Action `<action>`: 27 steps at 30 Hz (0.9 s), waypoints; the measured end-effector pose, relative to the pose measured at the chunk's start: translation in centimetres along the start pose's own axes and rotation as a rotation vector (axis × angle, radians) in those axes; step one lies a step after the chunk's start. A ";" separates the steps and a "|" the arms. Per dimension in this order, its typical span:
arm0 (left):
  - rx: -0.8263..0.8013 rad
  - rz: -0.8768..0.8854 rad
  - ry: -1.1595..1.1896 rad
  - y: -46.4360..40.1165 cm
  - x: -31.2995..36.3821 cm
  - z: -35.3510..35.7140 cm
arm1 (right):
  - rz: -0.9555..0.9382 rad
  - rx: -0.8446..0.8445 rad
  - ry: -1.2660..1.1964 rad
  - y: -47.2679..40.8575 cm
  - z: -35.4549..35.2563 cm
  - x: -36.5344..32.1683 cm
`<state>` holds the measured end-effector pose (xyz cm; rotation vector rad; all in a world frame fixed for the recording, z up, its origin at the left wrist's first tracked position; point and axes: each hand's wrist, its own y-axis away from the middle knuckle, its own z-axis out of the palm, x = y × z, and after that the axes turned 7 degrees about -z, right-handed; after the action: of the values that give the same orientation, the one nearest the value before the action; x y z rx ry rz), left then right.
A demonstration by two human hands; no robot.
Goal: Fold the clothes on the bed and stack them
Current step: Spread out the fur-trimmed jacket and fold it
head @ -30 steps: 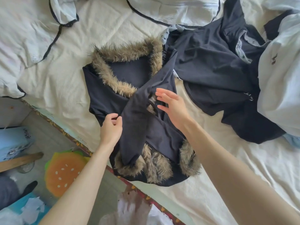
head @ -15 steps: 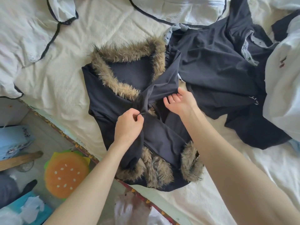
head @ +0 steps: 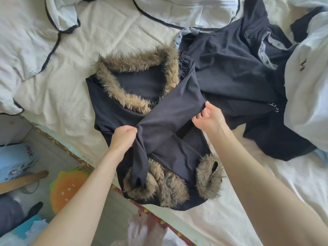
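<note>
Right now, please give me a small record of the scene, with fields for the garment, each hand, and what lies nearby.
garment: dark fur-trimmed jacket, flat on the bed, sleeves crossed over the front
left hand: grips the sleeve
right hand: pinches the same sleeve's other edge
nearby: dark clothes pile, unfolded

Two hands are in view, the left hand (head: 124, 137) and the right hand (head: 209, 118), over one bed (head: 58, 103). On the bed lie one dark fur-trimmed jacket (head: 110, 105), one heap of dark clothes (head: 230, 75) whose separate pieces cannot be counted, one white garment (head: 307, 96) and two white black-piped pillows (head: 26, 43) (head: 188, 9). One burger-shaped cushion (head: 67, 189) sits on the floor.
</note>
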<state>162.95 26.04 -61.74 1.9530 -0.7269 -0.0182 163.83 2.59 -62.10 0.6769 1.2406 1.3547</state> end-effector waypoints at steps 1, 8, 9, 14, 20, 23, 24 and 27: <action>0.042 0.035 -0.087 0.2 0.1 -0.1 | 0.003 -0.008 -0.018 0.1 0.1 -0.1; 0.347 0.625 -0.333 1.5 5.4 1.2 | -0.013 -0.009 0.152 0.1 0.4 0.7; 0.306 0.707 -0.349 1.4 7.0 1.9 | -0.013 -0.008 0.172 0.0 0.1 0.7; 0.117 0.911 -0.396 0.0 13.4 6.7 | -0.045 -0.073 0.221 -0.8 -1.9 0.3; 0.160 0.805 -0.513 -2.1 17.6 11.5 | 0.003 -0.146 0.265 -2.1 -2.1 -0.4; 0.248 0.744 -0.613 -2.7 18.8 12.5 | -0.012 -0.113 0.212 -2.5 -2.1 -1.1; 0.241 0.698 -0.531 -3.0 19.1 12.6 | -0.005 -0.100 0.178 -2.6 -2.1 -1.3; 0.104 0.464 -0.126 -3.6 20.1 12.4 | 0.051 -0.061 0.047 -2.8 -1.9 -2.0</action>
<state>177.24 7.13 -64.95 1.8480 -1.2714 0.1841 163.44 -0.28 -64.69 0.6405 1.2214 1.4518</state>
